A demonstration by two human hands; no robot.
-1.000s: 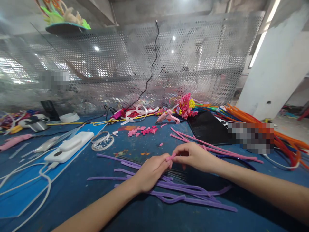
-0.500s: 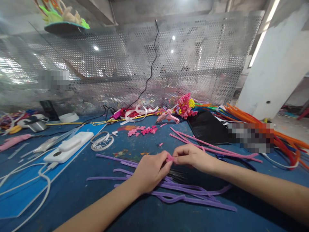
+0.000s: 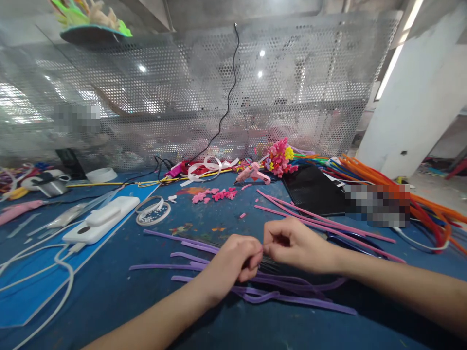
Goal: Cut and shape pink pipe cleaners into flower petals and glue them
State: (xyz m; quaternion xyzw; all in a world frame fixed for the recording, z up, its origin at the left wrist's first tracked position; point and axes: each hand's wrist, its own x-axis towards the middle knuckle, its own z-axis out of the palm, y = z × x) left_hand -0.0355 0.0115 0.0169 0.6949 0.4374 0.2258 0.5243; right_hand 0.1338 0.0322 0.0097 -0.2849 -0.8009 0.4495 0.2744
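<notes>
In front of me, my left hand point(image 3: 237, 260) is closed with its fingers curled in. My right hand point(image 3: 294, 243) pinches with thumb and forefinger, its tips meeting those of the left. Between them they hold a short pink pipe cleaner piece, now almost wholly covered by the fingers. Beneath both hands lie purple pipe cleaners point(image 3: 310, 304) and a bundle of thin dark wires point(image 3: 272, 265). Long pink pipe cleaners point(image 3: 350, 236) pass behind and beside my right hand. Beyond the hands sit small pink twisted pieces point(image 3: 224, 194) and one short pink bit point(image 3: 242, 215).
A pink glue gun point(image 3: 255, 174) rests near a pink and yellow flower bunch point(image 3: 280, 158). To the right are a black tray point(image 3: 315, 192) and orange pipe cleaners point(image 3: 379, 177). Leftward lie a white power bank point(image 3: 102, 221), cables and a bead dish point(image 3: 155, 215). Perforated metal point(image 3: 182, 97) stands behind.
The fingers have closed further over the pink piece, which showed between them before. Both hands have shifted slightly down, and a long pink pipe cleaner beside the right hand has moved a little.
</notes>
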